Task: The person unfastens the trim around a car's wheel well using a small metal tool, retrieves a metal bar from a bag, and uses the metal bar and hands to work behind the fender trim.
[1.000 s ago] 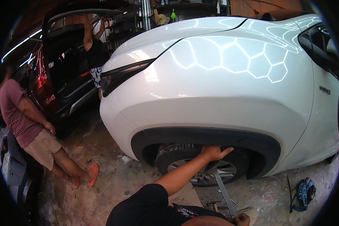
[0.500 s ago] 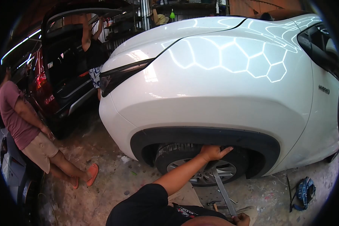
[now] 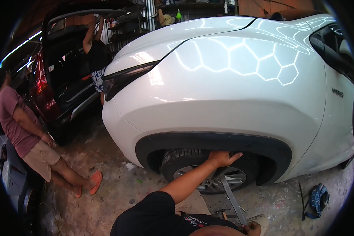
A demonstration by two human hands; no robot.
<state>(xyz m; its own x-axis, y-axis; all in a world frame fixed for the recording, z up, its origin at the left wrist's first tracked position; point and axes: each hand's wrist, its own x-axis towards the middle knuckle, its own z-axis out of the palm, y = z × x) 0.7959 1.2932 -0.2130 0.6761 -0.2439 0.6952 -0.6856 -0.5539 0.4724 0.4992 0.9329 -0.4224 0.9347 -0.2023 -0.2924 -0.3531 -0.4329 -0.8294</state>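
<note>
A white car fills the middle of the view, its dark wheel-arch trim (image 3: 208, 137) curving over the front wheel (image 3: 181, 160). My left hand (image 3: 223, 159) is at the arch opening above the wheel, thumb stretched out to the right; its other fingers are mostly hidden. Near my body at the bottom, my right hand (image 3: 252, 228) is closed on the lower end of a long flat metal bar (image 3: 234, 201). The bar slants up to the wheel spokes, and its upper end is hard to make out beneath my left hand.
A hammer (image 3: 224, 214) lies below the wheel. On the floor at right is a blue patterned bag (image 3: 318, 200). One person (image 3: 19, 122) stands at left; another (image 3: 97, 57) reaches up under the raised tailgate of a dark red car (image 3: 43, 88).
The view has shifted very slightly. The person at the dark red car has moved a little left, arms still raised. Both my hands and the metal bar keep nearly the same places.
</note>
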